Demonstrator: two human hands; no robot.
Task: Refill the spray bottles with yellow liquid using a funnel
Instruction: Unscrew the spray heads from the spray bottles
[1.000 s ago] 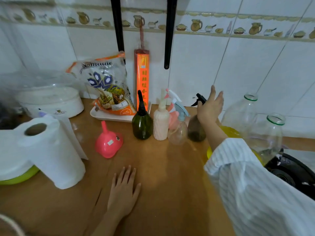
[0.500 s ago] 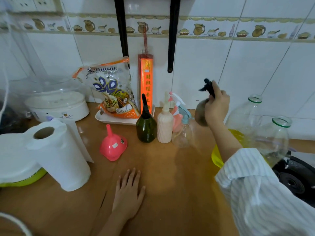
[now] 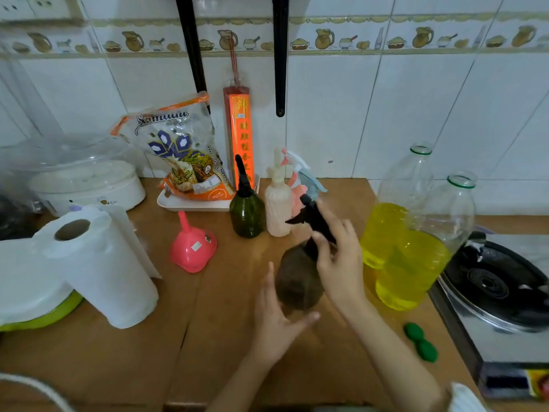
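Bottle: brown spray bottle [image 3: 298,282] near the table's [image 3: 148,352] front edge, between both hands.
Right grip: right hand [image 3: 338,257] curled round black trigger head [image 3: 312,215] at the neck.
Left grip: left hand [image 3: 274,319] fingers straight, cupping the base.
Handling: likely light, smooth plastic; hold the body, twist the head.
Funnel: pink funnel [image 3: 193,248] upturned, well left.
Liquid: yellow, in jugs [image 3: 398,248] just right.

I see glossy white tiled wall [image 3: 341,120], jug-patterned tile border strip [image 3: 326,40], two black metal brackets [image 3: 279,55] hanging down, brown wooden countertop [image 3: 208,337], dim even light
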